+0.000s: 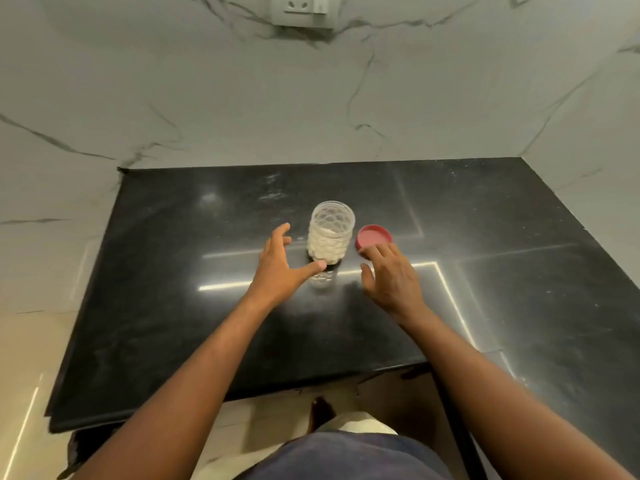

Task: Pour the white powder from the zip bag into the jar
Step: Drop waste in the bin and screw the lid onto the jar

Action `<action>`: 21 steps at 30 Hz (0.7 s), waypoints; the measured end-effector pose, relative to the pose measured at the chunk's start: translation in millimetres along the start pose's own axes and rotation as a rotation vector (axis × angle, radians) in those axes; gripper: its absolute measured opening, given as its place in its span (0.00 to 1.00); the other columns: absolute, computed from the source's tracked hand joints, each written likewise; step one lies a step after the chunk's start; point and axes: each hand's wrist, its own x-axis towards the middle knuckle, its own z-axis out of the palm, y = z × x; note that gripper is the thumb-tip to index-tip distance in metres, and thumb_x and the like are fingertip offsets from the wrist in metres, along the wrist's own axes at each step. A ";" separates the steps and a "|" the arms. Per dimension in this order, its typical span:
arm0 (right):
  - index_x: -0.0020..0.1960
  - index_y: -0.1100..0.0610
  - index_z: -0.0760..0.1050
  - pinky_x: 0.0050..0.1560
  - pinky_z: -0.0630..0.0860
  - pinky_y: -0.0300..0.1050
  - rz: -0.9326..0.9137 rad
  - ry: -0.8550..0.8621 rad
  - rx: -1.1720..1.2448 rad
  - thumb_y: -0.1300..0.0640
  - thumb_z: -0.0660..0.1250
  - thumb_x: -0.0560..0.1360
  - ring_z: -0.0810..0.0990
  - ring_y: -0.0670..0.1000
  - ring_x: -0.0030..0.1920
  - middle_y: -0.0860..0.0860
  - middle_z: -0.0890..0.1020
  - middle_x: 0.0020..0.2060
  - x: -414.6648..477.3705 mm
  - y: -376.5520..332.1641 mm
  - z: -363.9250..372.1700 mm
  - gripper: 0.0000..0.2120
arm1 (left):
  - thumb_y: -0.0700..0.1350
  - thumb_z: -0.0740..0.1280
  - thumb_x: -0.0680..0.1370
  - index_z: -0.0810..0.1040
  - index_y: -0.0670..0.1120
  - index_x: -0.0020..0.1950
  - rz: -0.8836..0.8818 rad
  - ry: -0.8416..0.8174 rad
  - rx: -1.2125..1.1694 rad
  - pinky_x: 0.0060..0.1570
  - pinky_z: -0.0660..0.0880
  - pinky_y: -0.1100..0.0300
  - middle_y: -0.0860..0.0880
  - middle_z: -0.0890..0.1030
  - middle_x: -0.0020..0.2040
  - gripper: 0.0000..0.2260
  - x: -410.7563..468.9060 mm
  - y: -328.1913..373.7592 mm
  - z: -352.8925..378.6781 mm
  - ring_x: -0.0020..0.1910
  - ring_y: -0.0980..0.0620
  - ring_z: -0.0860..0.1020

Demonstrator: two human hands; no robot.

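A clear dimpled plastic jar (331, 233) stands upright and uncapped in the middle of the black countertop (180, 271), about half full of white powder. Its red lid (373, 237) lies flat on the counter just right of it. My left hand (280, 268) hovers open beside the jar's left side, thumb reaching toward the jar's base. My right hand (391, 275) is open, fingers spread, with the fingertips at the near edge of the red lid. No zip bag is in view.
Marble-patterned walls close the counter in at the back and on both sides. A wall socket (301, 10) sits high on the back wall. The counter's near edge (242, 393) runs in front of my body, floor below.
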 end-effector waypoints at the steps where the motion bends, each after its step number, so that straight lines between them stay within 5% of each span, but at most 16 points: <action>1: 0.59 0.58 0.79 0.47 0.78 0.53 0.003 -0.016 0.010 0.59 0.73 0.72 0.80 0.59 0.52 0.55 0.83 0.52 9.9 12.0 -1.8 0.16 | 0.57 0.83 0.69 0.56 0.52 0.83 -0.011 -0.004 -0.010 0.75 0.68 0.44 0.46 0.69 0.77 0.50 10.5 4.9 8.7 0.76 0.46 0.68; 8: 0.81 0.43 0.59 0.71 0.70 0.66 0.021 -0.493 -0.061 0.43 0.69 0.71 0.63 0.64 0.78 0.59 0.62 0.80 85.4 57.4 4.0 0.40 | 0.54 0.87 0.62 0.64 0.53 0.78 0.067 0.014 -0.114 0.71 0.74 0.45 0.52 0.75 0.73 0.50 48.1 19.9 47.5 0.71 0.51 0.75; 11: 0.78 0.39 0.64 0.65 0.77 0.61 -0.020 -0.670 -0.139 0.42 0.68 0.71 0.73 0.64 0.71 0.58 0.69 0.75 105.4 62.7 12.5 0.36 | 0.53 0.88 0.61 0.69 0.53 0.73 0.058 0.098 -0.095 0.67 0.77 0.47 0.52 0.79 0.67 0.45 56.9 21.7 57.6 0.65 0.52 0.79; 16: 0.75 0.38 0.68 0.59 0.78 0.53 0.102 -0.512 0.012 0.35 0.71 0.66 0.80 0.58 0.59 0.53 0.73 0.64 110.2 66.6 4.9 0.39 | 0.52 0.87 0.59 0.73 0.54 0.65 0.048 0.198 -0.067 0.59 0.81 0.46 0.54 0.83 0.60 0.38 59.0 14.1 65.9 0.58 0.53 0.82; 19: 0.69 0.42 0.74 0.58 0.78 0.48 0.340 -0.253 0.585 0.36 0.72 0.61 0.79 0.54 0.56 0.51 0.73 0.60 111.4 69.0 -19.9 0.37 | 0.54 0.86 0.59 0.73 0.56 0.64 0.044 0.198 -0.052 0.59 0.82 0.48 0.56 0.83 0.59 0.38 60.4 12.7 66.7 0.57 0.56 0.82; 21: 0.60 0.49 0.76 0.56 0.82 0.56 0.423 -0.151 0.954 0.40 0.76 0.62 0.80 0.55 0.56 0.53 0.76 0.58 114.2 59.7 -34.0 0.29 | 0.56 0.86 0.58 0.72 0.58 0.63 0.036 0.182 -0.043 0.58 0.82 0.50 0.57 0.82 0.59 0.38 62.5 11.2 64.8 0.58 0.57 0.82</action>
